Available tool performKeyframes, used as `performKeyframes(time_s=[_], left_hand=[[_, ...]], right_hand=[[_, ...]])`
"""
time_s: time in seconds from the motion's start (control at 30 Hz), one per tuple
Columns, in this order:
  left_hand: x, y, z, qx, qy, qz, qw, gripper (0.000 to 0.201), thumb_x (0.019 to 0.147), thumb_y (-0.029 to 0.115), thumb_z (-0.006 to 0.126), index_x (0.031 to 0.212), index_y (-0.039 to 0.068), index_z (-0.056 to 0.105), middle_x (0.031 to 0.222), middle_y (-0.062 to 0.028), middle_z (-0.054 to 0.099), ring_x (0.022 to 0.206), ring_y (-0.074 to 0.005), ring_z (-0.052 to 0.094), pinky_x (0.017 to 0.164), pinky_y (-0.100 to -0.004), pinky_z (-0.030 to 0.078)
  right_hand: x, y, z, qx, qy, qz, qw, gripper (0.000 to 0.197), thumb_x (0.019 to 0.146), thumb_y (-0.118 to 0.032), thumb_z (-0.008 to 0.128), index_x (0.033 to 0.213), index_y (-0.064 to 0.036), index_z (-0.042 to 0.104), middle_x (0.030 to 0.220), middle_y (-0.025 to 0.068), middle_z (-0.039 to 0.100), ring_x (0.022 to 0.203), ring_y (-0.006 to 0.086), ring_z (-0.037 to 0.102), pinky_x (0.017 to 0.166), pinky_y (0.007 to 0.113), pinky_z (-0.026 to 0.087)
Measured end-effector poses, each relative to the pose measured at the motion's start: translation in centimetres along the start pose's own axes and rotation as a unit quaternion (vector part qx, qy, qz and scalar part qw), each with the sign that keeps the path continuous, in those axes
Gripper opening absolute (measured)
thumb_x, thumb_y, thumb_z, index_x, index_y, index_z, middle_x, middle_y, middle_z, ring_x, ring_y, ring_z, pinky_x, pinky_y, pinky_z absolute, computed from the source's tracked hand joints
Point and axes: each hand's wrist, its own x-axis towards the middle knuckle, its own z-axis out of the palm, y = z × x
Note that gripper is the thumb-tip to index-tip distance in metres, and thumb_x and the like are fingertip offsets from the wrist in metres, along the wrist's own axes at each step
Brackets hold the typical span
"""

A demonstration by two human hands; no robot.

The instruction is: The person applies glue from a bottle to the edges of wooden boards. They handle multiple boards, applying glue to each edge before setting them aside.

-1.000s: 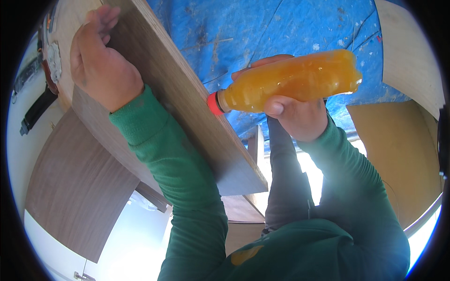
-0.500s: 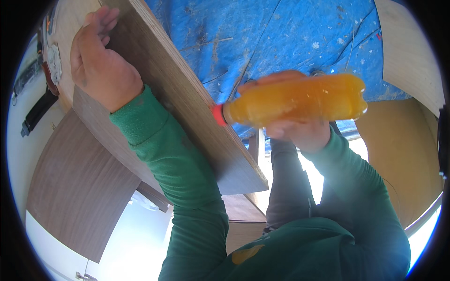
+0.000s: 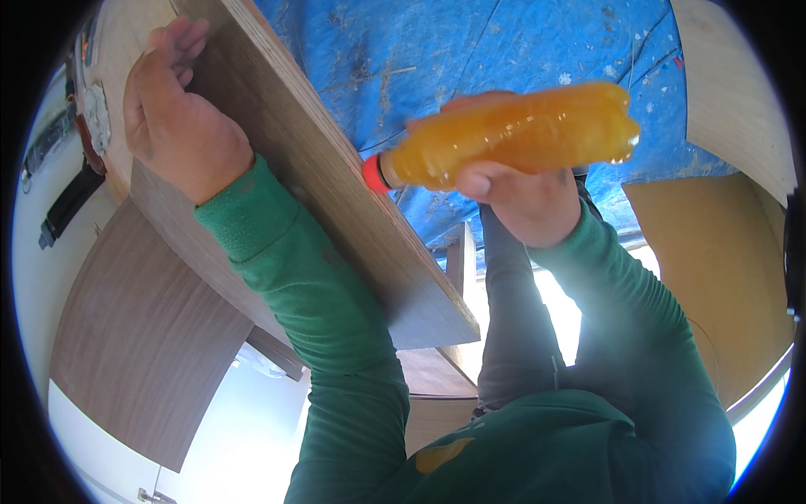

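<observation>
bottle (image 3: 512, 134): underside hidden by right hand (image 3: 525, 197) | board (image 3: 336, 193): top cut off by edge

One package shows: a clear plastic bottle (image 3: 520, 134) filled with orange liquid, lying almost level across the upper middle of the view. Its body is ribbed and rounded, with the base pointing right and the neck pointing left. A red cap (image 3: 372, 173) closes the neck, close to the edge of the wooden board (image 3: 336, 193). The right hand (image 3: 516, 197) grips the bottle from below. No label is visible on it. No signs or screens can be made out.
</observation>
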Motion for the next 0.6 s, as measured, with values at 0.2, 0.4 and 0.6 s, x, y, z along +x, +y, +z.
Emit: performKeyframes(time_s=[0.2,0.4,0.6], left_hand=[[0.0,0.1,0.0,0.001,0.002,0.003,1.0,0.031,0.096,0.025,0.058,0.098,-0.001,0.075,0.094,-0.0118,0.076,0.094,-0.019,0.067,0.091,-0.0343,0.042],[0.0,0.0,0.0,-0.002,-0.002,0.004,1.0,0.031,0.096,0.025,0.058,0.098,-0.001,0.075,0.094,-0.0119,0.076,0.094,-0.0191,0.067,0.09,-0.0342,0.043],[0.0,0.0,0.1,0.002,-0.004,0.003,1.0,0.031,0.096,0.025,0.058,0.098,-0.001,0.075,0.094,-0.0119,0.076,0.095,-0.0191,0.067,0.091,-0.0341,0.042]], right_hand=[[-4.3,1.8,-0.8,0.079,-0.011,0.025,0.996,0.065,0.087,-0.039,0.08,0.129,0.0023,0.053,0.116,0.0186,0.069,0.113,0.0313,0.067,0.098,0.045,0.055],[-0.1,0.7,-0.3,0.098,0.003,0.077,0.992,0.063,0.086,-0.034,0.082,0.129,0.0011,0.053,0.114,0.0184,0.068,0.113,0.0324,0.067,0.098,0.045,0.055],[-3.2,1.3,-0.2,0.089,0.032,0.08,0.992,0.057,0.089,-0.031,0.079,0.129,0.001,0.053,0.122,0.0173,0.063,0.106,0.0302,0.068,0.095,0.044,0.056]])
